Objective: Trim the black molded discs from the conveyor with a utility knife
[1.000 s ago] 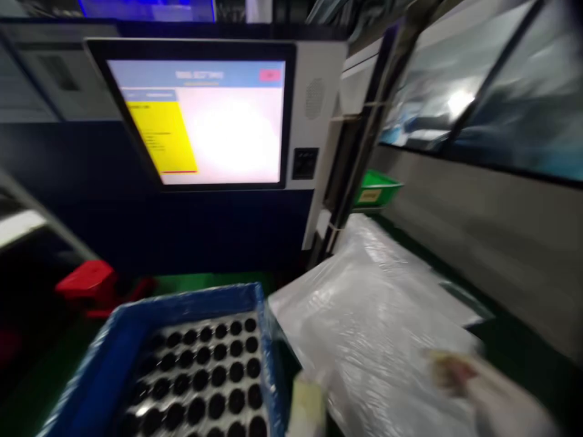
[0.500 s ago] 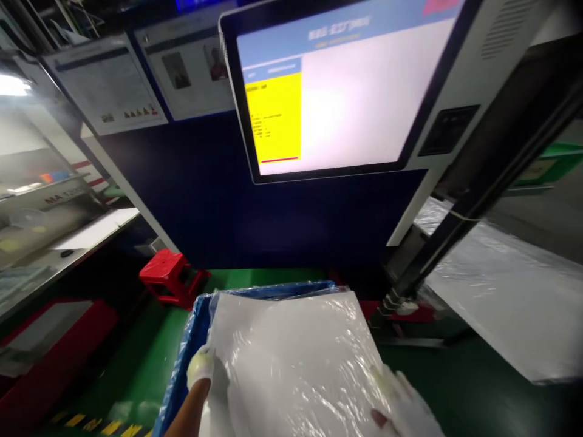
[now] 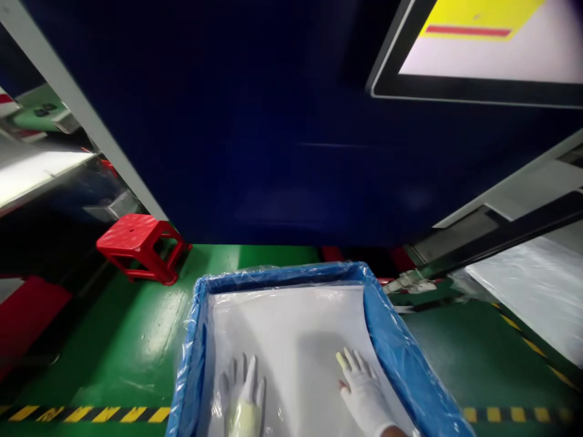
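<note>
White sheet (image 3: 286,321) is seen laid flat in the blue bin (image 3: 394,346), directly under both palms. Left hand (image 3: 243,394) and right hand (image 3: 362,391) are pressed flat on it, fingers spread wide, nothing gripped. Most of the sheet lies ahead of the fingertips, long axis running away from the wrists toward the bin's far wall. Neither hand is nearer — both touch it, the right one close to the sheet's right edge. Red stool (image 3: 136,243) is set well off, beyond the left hand, on green floor (image 3: 136,340); a screen (image 3: 492,57) is mounted high above the right.
</note>
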Demonstrator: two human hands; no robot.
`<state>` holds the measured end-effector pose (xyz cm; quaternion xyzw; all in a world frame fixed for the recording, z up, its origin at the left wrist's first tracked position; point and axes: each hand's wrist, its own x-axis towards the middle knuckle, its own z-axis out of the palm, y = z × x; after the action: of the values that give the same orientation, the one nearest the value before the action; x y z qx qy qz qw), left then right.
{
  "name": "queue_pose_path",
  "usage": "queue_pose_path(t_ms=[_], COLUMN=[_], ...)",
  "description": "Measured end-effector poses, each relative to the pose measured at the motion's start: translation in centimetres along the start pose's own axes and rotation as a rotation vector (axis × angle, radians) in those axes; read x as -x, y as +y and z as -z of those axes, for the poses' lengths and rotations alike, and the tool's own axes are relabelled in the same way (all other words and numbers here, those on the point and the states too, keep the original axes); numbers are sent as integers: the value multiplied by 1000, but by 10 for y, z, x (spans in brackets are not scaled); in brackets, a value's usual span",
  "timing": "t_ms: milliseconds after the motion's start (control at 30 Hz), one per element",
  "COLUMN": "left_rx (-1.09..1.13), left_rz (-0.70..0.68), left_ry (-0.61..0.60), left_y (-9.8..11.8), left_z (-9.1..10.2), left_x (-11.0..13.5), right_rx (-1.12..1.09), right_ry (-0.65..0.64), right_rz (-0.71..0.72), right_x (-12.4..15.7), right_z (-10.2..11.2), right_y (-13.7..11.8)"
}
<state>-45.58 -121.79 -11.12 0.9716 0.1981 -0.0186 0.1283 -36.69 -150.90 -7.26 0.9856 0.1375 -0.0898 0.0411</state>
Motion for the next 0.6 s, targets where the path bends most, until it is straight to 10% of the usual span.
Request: queue_pose_path(t_ms=[233,433,600], left_rx=[-207,-174,-64], left_rz=[-70,-169,97], left_ry=[-73,14,26], left_y=[-20,-8,-12], left_z=[-56,-38,-9], left_x=[-17,-9,-2], right_rx=[-46,-148,-264], right_ry=[141,125,169], right_rz=[49,-23,-113], right_x=[-68,-77,-59], right_z=[-27,-60,-30], right_y=[17,35,46])
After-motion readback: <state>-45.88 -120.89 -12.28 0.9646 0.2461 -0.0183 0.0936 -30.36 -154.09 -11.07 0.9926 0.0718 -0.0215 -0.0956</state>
